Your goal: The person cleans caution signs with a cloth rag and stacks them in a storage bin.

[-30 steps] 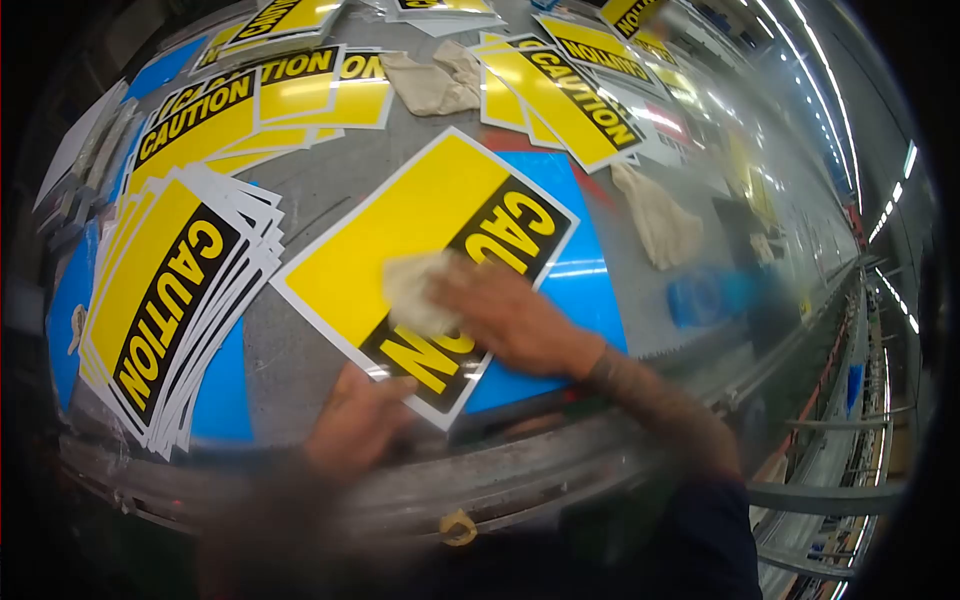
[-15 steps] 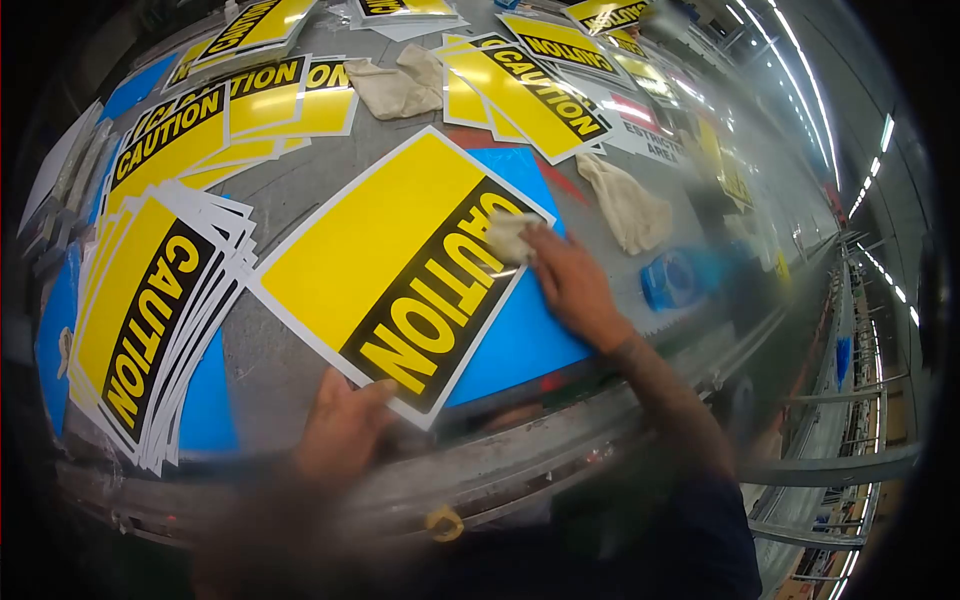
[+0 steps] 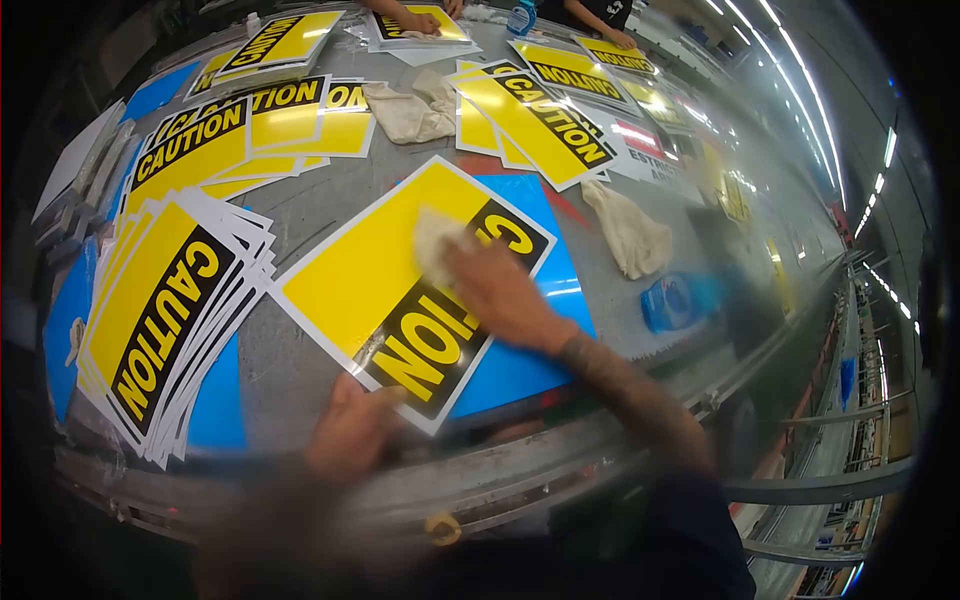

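Observation:
A yellow and black caution sign with a white border lies tilted in front of me, partly over a blue sheet. My left hand is closed on its near edge, thumb on top, fingers below hidden. Pressed to the sign's face is a pale cloth, slightly blurred, under the fingers of my right hand. That hand covers the middle letters of the black band. To the left, a fanned stack of caution signs rests on another blue sheet.
More caution signs lie across the grey table. Crumpled cloths and a blue bottle sit to the right. At the far side, other people's hands touch signs. The table's metal edge runs nearest me.
My right hand has wiped the cloth leftward, from the far end of the black band onto the yellow area. My left hand keeps its hold. Co-workers' hands now show at the top.

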Action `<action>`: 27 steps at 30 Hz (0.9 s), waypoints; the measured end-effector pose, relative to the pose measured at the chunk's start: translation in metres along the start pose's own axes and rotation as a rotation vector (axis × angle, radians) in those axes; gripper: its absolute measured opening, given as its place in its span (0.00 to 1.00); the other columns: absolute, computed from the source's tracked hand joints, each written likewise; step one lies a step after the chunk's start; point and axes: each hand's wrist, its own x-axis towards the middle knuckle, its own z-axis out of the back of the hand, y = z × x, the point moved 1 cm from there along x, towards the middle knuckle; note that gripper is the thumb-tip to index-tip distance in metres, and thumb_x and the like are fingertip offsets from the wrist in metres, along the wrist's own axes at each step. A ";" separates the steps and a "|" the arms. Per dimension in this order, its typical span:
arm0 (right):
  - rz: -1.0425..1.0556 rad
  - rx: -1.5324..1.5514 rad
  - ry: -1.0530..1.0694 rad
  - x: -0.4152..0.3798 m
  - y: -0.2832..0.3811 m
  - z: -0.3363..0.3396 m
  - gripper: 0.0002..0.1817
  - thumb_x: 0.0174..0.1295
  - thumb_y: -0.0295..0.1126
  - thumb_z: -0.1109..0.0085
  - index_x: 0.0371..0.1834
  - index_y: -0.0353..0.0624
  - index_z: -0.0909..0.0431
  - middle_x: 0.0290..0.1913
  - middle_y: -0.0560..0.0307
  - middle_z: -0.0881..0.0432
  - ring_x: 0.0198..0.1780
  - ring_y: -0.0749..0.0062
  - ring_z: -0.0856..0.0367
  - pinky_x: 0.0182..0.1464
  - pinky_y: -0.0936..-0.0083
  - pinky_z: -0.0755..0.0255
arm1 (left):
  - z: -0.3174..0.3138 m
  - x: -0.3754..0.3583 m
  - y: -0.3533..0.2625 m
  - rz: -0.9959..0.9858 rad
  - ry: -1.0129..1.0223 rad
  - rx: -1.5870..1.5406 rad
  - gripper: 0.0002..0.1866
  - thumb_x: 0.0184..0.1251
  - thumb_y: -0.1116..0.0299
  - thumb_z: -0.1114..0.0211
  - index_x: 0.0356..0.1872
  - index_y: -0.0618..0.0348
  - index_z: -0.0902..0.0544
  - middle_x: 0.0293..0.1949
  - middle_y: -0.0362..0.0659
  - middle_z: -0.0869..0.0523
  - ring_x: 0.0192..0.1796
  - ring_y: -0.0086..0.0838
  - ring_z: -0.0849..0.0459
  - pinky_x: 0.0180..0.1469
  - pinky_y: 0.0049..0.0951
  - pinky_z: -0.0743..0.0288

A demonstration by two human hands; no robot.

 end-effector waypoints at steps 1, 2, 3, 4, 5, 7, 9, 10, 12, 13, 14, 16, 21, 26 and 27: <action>0.060 0.163 0.075 -0.002 0.035 0.002 0.26 0.82 0.38 0.50 0.80 0.46 0.29 0.83 0.50 0.31 0.83 0.46 0.35 0.82 0.39 0.44 | 0.004 0.003 0.004 -0.067 0.018 0.072 0.30 0.76 0.86 0.42 0.76 0.67 0.38 0.71 0.59 0.22 0.72 0.47 0.17 0.71 0.51 0.15; 0.108 0.136 0.086 0.002 0.045 0.013 0.26 0.82 0.38 0.50 0.80 0.46 0.29 0.82 0.49 0.29 0.82 0.47 0.34 0.82 0.39 0.44 | 0.013 0.008 0.013 -0.134 0.035 0.147 0.30 0.76 0.86 0.42 0.76 0.66 0.38 0.71 0.58 0.21 0.72 0.47 0.17 0.71 0.50 0.15; 0.150 0.116 0.101 0.002 0.051 0.017 0.26 0.83 0.38 0.50 0.80 0.46 0.29 0.81 0.49 0.28 0.82 0.47 0.33 0.82 0.39 0.44 | 0.010 0.006 0.010 -0.084 0.021 0.082 0.30 0.76 0.87 0.43 0.76 0.66 0.38 0.71 0.58 0.22 0.72 0.47 0.17 0.71 0.50 0.15; 0.016 0.114 0.092 0.005 0.026 0.014 0.26 0.83 0.39 0.51 0.80 0.45 0.29 0.80 0.48 0.27 0.82 0.48 0.32 0.82 0.38 0.43 | 0.006 0.004 0.007 -0.035 0.003 0.017 0.30 0.76 0.87 0.43 0.76 0.66 0.38 0.72 0.58 0.22 0.72 0.46 0.17 0.70 0.50 0.15; -0.120 0.114 0.087 0.008 -0.013 0.008 0.26 0.83 0.39 0.52 0.80 0.44 0.30 0.79 0.46 0.26 0.81 0.48 0.32 0.81 0.37 0.43 | 0.010 0.004 0.008 -0.020 0.005 0.085 0.30 0.77 0.87 0.44 0.76 0.66 0.39 0.73 0.58 0.23 0.73 0.47 0.19 0.71 0.50 0.15; -0.218 -0.253 -0.078 0.003 -0.083 -0.008 0.25 0.83 0.37 0.51 0.79 0.41 0.30 0.77 0.43 0.25 0.80 0.43 0.31 0.81 0.37 0.42 | -0.002 0.004 0.005 0.015 -0.085 -0.051 0.29 0.77 0.86 0.44 0.76 0.66 0.39 0.73 0.59 0.24 0.74 0.47 0.19 0.72 0.51 0.16; -0.216 -0.101 -0.092 0.004 -0.058 -0.013 0.25 0.83 0.36 0.50 0.79 0.39 0.30 0.78 0.42 0.26 0.80 0.40 0.32 0.81 0.39 0.42 | -0.006 0.002 -0.002 0.025 -0.051 -0.014 0.30 0.78 0.87 0.45 0.77 0.67 0.40 0.73 0.59 0.24 0.74 0.47 0.19 0.73 0.52 0.18; -0.207 -0.030 -0.100 0.005 -0.042 -0.009 0.25 0.82 0.35 0.49 0.78 0.38 0.30 0.78 0.41 0.26 0.80 0.39 0.32 0.81 0.40 0.42 | -0.007 0.002 -0.004 0.026 -0.044 -0.048 0.30 0.78 0.87 0.44 0.77 0.67 0.39 0.73 0.59 0.24 0.74 0.47 0.19 0.73 0.52 0.18; -0.031 0.083 0.018 0.003 0.025 -0.002 0.28 0.81 0.34 0.48 0.81 0.38 0.33 0.82 0.40 0.32 0.84 0.37 0.38 0.85 0.50 0.43 | -0.001 0.006 -0.004 0.039 0.012 -0.097 0.30 0.76 0.87 0.42 0.77 0.65 0.36 0.74 0.57 0.24 0.75 0.46 0.20 0.75 0.53 0.19; -0.053 0.225 0.092 0.006 0.061 0.006 0.28 0.81 0.34 0.48 0.82 0.39 0.33 0.83 0.40 0.33 0.85 0.38 0.39 0.85 0.51 0.44 | 0.001 0.007 -0.003 0.033 0.042 -0.161 0.31 0.75 0.88 0.41 0.77 0.62 0.35 0.73 0.54 0.23 0.74 0.44 0.19 0.75 0.52 0.20; 0.002 0.334 0.131 0.005 0.083 0.011 0.28 0.82 0.34 0.48 0.82 0.39 0.32 0.83 0.41 0.33 0.86 0.40 0.40 0.86 0.51 0.46 | 0.004 0.007 -0.003 0.025 0.079 -0.135 0.30 0.76 0.86 0.42 0.77 0.61 0.35 0.72 0.51 0.22 0.72 0.42 0.18 0.73 0.49 0.19; 0.085 0.495 0.204 0.005 0.104 0.018 0.27 0.82 0.34 0.49 0.82 0.40 0.31 0.84 0.42 0.34 0.87 0.46 0.41 0.88 0.53 0.48 | 0.007 0.003 -0.006 0.038 0.125 -0.115 0.32 0.74 0.86 0.43 0.77 0.59 0.37 0.67 0.47 0.22 0.69 0.38 0.17 0.73 0.46 0.19; 0.158 0.509 0.346 0.011 0.091 0.030 0.27 0.82 0.36 0.50 0.82 0.47 0.31 0.85 0.52 0.32 0.87 0.52 0.41 0.88 0.43 0.52 | 0.013 -0.001 -0.009 0.125 0.156 -0.096 0.38 0.68 0.89 0.42 0.79 0.60 0.38 0.70 0.50 0.23 0.72 0.42 0.18 0.76 0.51 0.20; 0.170 0.431 0.266 0.010 0.096 0.017 0.28 0.80 0.34 0.50 0.83 0.53 0.30 0.88 0.57 0.37 0.90 0.51 0.47 0.88 0.40 0.54 | 0.013 -0.001 -0.017 0.064 0.195 -0.110 0.41 0.62 0.89 0.42 0.80 0.59 0.38 0.71 0.51 0.24 0.74 0.43 0.20 0.78 0.54 0.23; 0.177 0.481 0.307 0.004 0.100 0.025 0.29 0.79 0.33 0.48 0.83 0.54 0.30 0.88 0.58 0.38 0.90 0.52 0.48 0.88 0.40 0.55 | 0.014 -0.004 -0.016 0.062 0.212 -0.134 0.42 0.61 0.89 0.42 0.80 0.60 0.38 0.71 0.52 0.24 0.74 0.43 0.20 0.78 0.54 0.24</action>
